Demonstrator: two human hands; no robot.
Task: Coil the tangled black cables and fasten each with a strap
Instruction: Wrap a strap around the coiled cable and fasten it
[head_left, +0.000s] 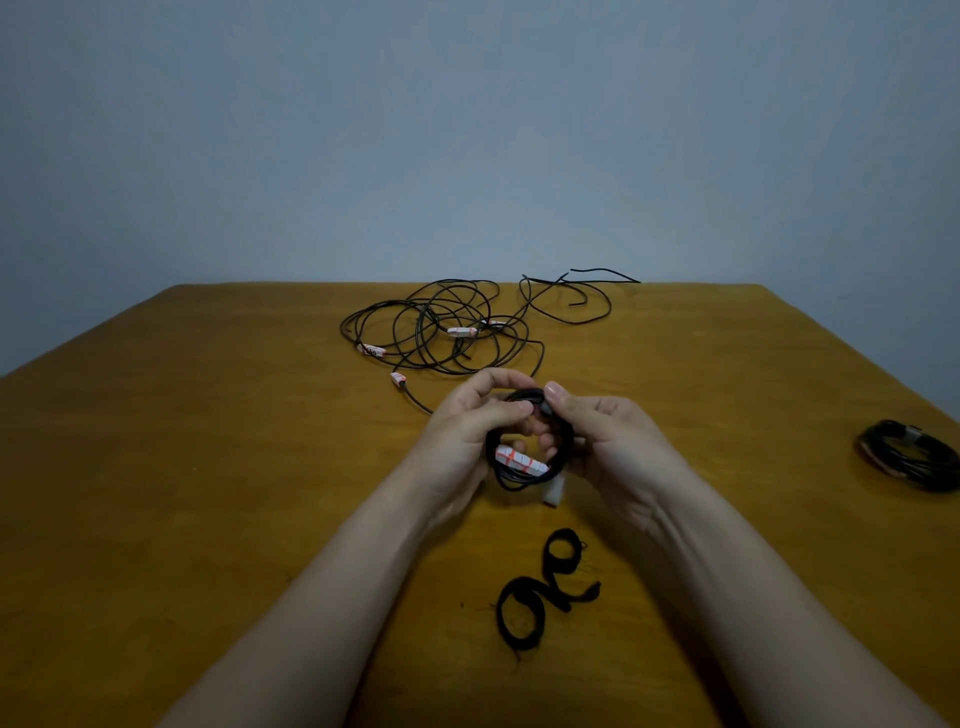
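Above wooden table (208, 467) | left hand (467, 431), right hand (613, 436) pinch round black cable coil (511, 482) | fuzzy straps (551, 590) nearby

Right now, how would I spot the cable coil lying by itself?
Start at the brown wooden table and follow it to its right edge. There lies a tight black cable coil, alone. Unlike the loose tangle of black cables at the far side, it is neatly wound.

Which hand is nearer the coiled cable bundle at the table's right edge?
Right. The right hand sits left of the cable bundle; the left hand is farther left.
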